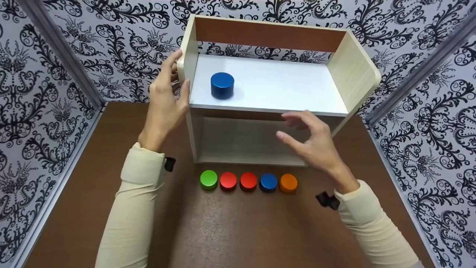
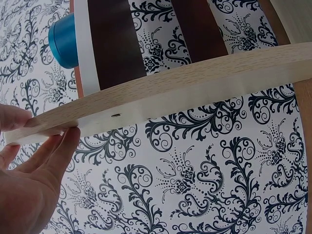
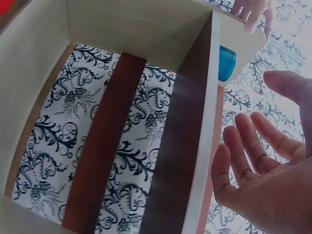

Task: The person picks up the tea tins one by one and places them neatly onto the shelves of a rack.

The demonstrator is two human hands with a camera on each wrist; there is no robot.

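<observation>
A two-level wooden shelf unit [image 1: 282, 83] stands at the back of the table, with a blue cylinder [image 1: 222, 85] on the left part of its white upper board. My left hand [image 1: 165, 98] grips the edge of the left side panel [image 2: 195, 73], thumb on one face and fingers on the other. In front of the right half of the unit, my right hand [image 1: 316, 143] hovers with fingers apart and gently bent. The right wrist view shows nothing in that right hand [image 3: 273, 180]; the blue cylinder [image 3: 226, 63] stands beyond it.
Before the unit, a row of short cylinders runs left to right on the brown table [image 1: 238, 230]: green [image 1: 208, 179], red [image 1: 228, 181], red [image 1: 248, 181], blue [image 1: 268, 182] and orange [image 1: 288, 182]. Patterned panels [image 1: 122, 48] enclose the back and sides.
</observation>
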